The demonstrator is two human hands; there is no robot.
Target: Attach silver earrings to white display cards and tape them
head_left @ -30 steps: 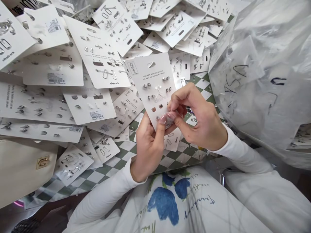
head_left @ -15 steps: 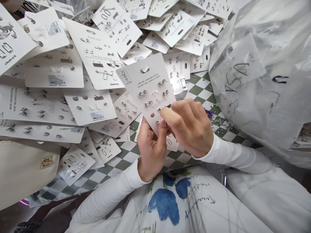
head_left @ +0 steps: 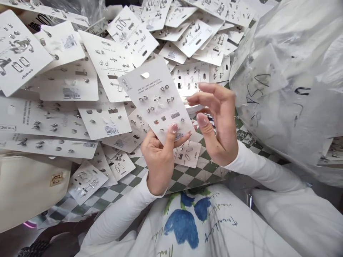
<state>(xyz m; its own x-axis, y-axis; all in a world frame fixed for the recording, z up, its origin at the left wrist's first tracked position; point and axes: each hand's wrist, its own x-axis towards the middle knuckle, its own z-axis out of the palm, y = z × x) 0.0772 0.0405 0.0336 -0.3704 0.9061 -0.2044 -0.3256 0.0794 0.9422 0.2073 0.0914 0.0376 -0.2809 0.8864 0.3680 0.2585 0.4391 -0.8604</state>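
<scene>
A white earring card (head_left: 152, 93), tilted to the left, carries several small silver earrings, a hang hole near its top and printed text. My left hand (head_left: 160, 160) grips its lower edge, the thumb on the front and the fingers behind. To the right of the card my right hand (head_left: 221, 125) is raised, fingers apart and curved, with nothing visible in it. Behind the card lies another earring card (head_left: 191, 75), and a white object under the right fingers is partly hidden. Below, one more earring card (head_left: 189, 153) rests on the checkered table (head_left: 184, 176).
Many earring cards (head_left: 88, 66) are heaped across the left and back. A cream bag (head_left: 32, 189) with a gold clasp stands at the left edge. At right bulges a large clear plastic bag (head_left: 278, 107) with black handwriting. Loose silver pieces (head_left: 246, 135) lie beside it.
My right hand has let go of the card's lower right part and opened, moving up and right. My left hand has shifted slightly left with the card.
</scene>
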